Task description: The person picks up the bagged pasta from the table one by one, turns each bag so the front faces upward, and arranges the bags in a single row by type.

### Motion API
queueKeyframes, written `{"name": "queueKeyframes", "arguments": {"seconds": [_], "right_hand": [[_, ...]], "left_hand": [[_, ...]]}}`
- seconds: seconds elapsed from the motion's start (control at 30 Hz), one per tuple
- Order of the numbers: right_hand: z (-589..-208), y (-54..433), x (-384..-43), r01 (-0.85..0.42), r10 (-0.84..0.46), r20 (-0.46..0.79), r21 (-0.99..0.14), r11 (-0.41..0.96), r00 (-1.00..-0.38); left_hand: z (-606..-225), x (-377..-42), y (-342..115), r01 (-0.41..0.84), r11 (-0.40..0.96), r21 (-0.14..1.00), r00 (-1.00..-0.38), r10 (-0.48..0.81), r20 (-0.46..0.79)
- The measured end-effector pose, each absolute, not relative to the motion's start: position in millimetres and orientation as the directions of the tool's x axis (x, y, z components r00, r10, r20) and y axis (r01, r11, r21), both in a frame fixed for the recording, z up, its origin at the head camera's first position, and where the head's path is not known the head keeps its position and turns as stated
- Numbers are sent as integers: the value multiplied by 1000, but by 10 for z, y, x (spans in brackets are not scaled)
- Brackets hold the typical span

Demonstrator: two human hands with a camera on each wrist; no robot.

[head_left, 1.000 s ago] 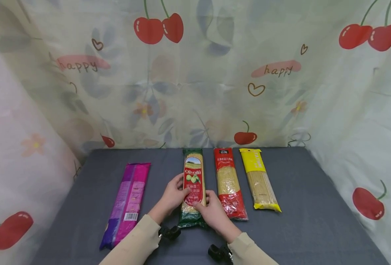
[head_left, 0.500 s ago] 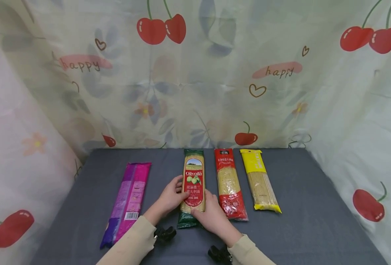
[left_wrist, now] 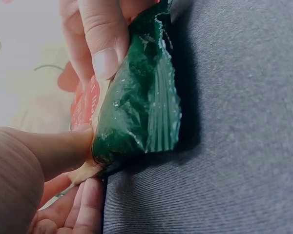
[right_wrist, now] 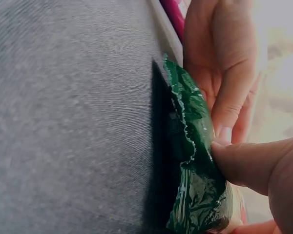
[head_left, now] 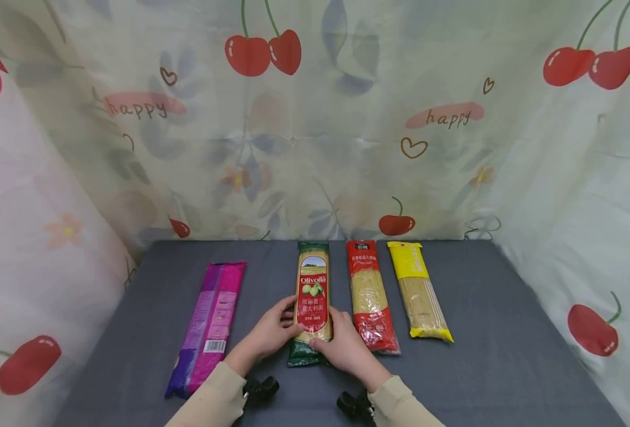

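Note:
A spaghetti pack (head_left: 313, 290) with green ends and a red "Olivoilà" label lies lengthwise in the middle of the dark table. My left hand (head_left: 269, 333) grips its left edge, thumb on the top face and fingers along the side. On the opposite edge, my right hand (head_left: 347, 345) holds the pack the same way, its thumb near the lower green end. Close up in the left wrist view, the crimped green end (left_wrist: 136, 107) sticks out past both thumbs, with a dark shadow beneath it. The right wrist view shows this crinkled end (right_wrist: 195, 161) just above the grey cloth.
To the left lies a purple and pink pack (head_left: 208, 326) with a barcode. A red-ended spaghetti pack (head_left: 369, 290) lies close by my right hand, and a yellow one (head_left: 420, 293) further right. Cherry-printed curtains (head_left: 315, 148) enclose the grey cloth-covered table (head_left: 485, 367).
Both hands have slid slightly along the spaghetti pack toward its near end, the left one more, uncovering more of the label. The pack stays nearly in place; the head view shifts a little.

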State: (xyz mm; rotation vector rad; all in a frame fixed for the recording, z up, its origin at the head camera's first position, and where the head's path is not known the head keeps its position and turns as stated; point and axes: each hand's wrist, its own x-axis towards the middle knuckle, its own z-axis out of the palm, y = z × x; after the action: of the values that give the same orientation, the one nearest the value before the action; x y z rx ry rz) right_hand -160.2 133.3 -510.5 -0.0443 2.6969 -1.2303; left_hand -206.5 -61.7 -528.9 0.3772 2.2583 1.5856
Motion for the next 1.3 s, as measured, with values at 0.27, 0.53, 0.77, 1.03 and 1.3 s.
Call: {"name": "queueKeyframes", "arguments": {"seconds": [0.27, 0.53, 0.77, 1.03, 1.3], "right_hand": [[-5114, 1342, -1599, 49, -99, -149, -758, 650, -984], [-5122, 1376, -1604, 39, -115, -146, -767, 640, -983], [-5110, 1340, -1599, 42, -112, -147, -768, 638, -983], [-5080, 1270, -1582, 24, -63, -85, -758, 652, -994], [-4990, 1101, -1516, -63, -8, 77, -752, 656, -997]], "left_hand": [[-5296, -2072, -623, -2, 336, 942, -905, 400, -145], [-5336, -2079, -604, 8, 318, 948, -905, 406, -129], [-5332, -2062, -617, 10, 318, 948, -909, 397, -124], [-5303, -1985, -640, 69, 336, 939, -922, 380, -69], [-5085, -1986, -945, 101, 409, 907, -946, 322, -40]]}}
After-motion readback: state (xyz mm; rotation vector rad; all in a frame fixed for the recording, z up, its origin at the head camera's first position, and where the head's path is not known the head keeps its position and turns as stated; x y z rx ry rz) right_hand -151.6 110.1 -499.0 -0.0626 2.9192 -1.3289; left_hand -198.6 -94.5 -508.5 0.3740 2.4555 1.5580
